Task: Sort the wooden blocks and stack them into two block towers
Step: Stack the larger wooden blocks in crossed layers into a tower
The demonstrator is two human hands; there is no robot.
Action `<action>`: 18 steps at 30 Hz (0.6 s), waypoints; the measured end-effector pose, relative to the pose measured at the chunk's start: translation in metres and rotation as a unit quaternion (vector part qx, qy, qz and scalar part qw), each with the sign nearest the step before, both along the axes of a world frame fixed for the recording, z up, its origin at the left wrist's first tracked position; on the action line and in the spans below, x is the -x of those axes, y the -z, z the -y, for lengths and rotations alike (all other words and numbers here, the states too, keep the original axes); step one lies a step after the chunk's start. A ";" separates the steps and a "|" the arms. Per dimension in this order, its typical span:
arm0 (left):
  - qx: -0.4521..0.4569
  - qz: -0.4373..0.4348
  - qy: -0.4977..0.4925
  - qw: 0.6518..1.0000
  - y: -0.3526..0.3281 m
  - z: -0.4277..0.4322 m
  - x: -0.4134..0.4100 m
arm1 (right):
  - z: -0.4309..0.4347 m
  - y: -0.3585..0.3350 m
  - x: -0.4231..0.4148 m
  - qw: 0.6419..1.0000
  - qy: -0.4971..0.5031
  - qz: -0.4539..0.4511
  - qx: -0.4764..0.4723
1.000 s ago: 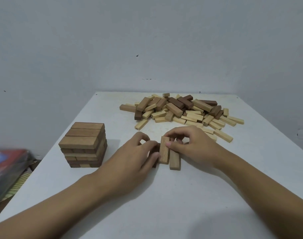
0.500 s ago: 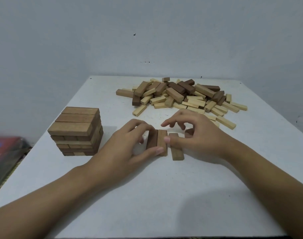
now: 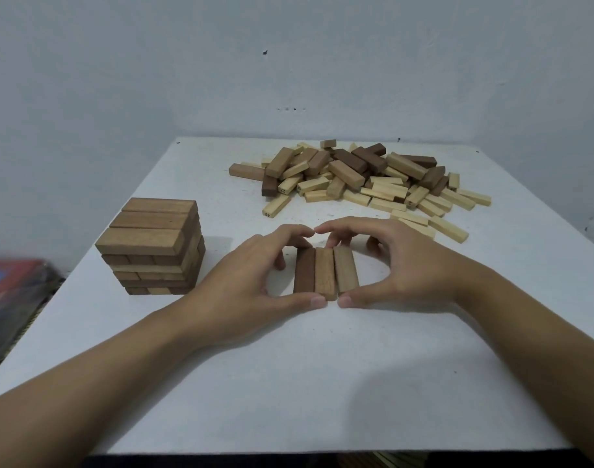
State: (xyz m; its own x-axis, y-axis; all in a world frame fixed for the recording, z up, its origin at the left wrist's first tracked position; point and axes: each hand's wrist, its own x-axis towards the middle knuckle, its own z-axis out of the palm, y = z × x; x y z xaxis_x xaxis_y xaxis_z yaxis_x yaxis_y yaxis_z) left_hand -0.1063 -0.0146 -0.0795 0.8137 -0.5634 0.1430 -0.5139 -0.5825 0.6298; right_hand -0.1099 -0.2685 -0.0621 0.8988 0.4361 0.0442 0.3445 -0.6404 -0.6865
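Head camera, centre of white table (image 3: 289, 383): row of three blocks (image 3: 324, 275) laid flat, sides touching, long axes toward 12 o'clock. Flanked at 9 o'clock by left hand (image 3: 251, 282) and at 3 o'clock by right hand (image 3: 407, 265); both curled round it, thumbs against near ends, fingertips over far ends. Well apart at 9 o'clock: brown block tower (image 3: 154, 244). From 12 to 1 o'clock: loose pile of blocks (image 3: 363, 177), pale and dark mixed.
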 end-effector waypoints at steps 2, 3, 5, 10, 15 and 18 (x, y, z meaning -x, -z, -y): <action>-0.002 -0.003 0.000 1.000 0.000 0.000 0.000 | -0.002 0.000 0.003 1.000 0.013 0.008 -0.009; -0.001 -0.004 0.000 1.000 0.000 -0.001 0.000 | -0.003 -0.001 0.004 1.000 0.018 0.009 -0.012; 0.001 -0.006 -0.001 1.000 0.000 -0.001 -0.001 | -0.005 -0.002 0.005 1.000 0.022 0.010 -0.018; 0.006 -0.008 0.002 1.000 -0.001 -0.001 0.000 | -0.008 -0.002 0.006 0.999 0.012 0.033 -0.015; 0.015 -0.017 0.002 1.000 -0.002 -0.004 0.000 | 0.002 -0.004 0.001 1.000 -0.007 0.005 0.003; 0.026 -0.026 0.005 0.999 -0.002 -0.006 0.000 | 0.006 -0.005 -0.001 1.000 -0.010 0.003 0.009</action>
